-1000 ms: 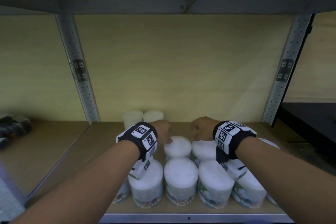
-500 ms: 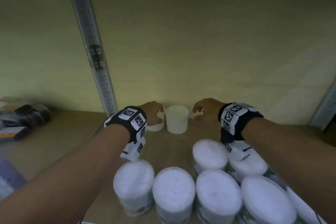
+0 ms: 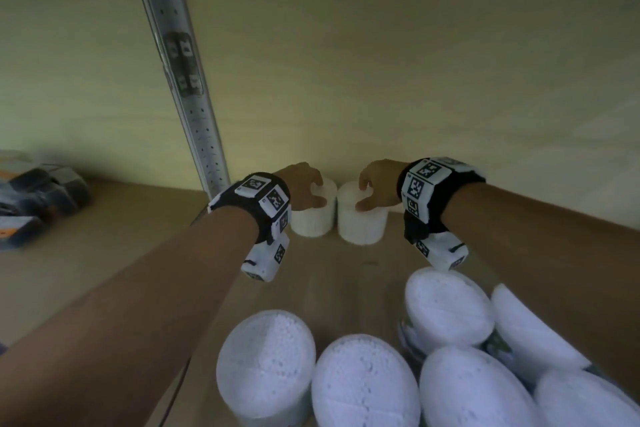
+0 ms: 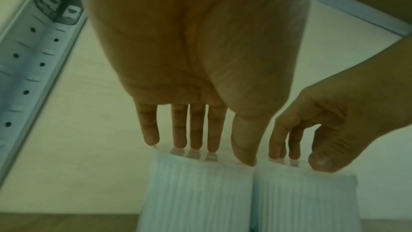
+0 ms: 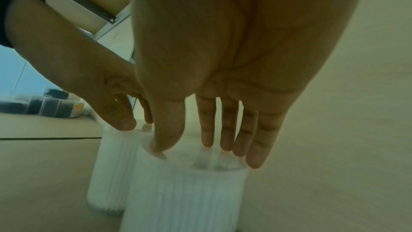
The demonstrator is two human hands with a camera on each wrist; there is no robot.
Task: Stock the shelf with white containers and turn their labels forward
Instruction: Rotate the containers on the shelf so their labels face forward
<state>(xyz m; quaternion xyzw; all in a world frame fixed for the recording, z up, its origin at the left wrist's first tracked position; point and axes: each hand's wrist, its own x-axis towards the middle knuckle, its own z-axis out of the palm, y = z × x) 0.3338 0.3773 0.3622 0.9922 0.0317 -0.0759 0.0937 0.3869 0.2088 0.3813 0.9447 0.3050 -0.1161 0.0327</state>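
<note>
No lettering can be read on any container or shelf post.

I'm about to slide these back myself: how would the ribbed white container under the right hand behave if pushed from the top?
The ribbed white container is taller than wide, so a top push may tip it; push low. The right hand grips only its rim, suggesting it's light. Its neighbour touches it and may shift too.

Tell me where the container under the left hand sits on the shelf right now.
In the head view, that container stands at the back of the shelf, beside the upright post, its neighbour container to its right.
</note>
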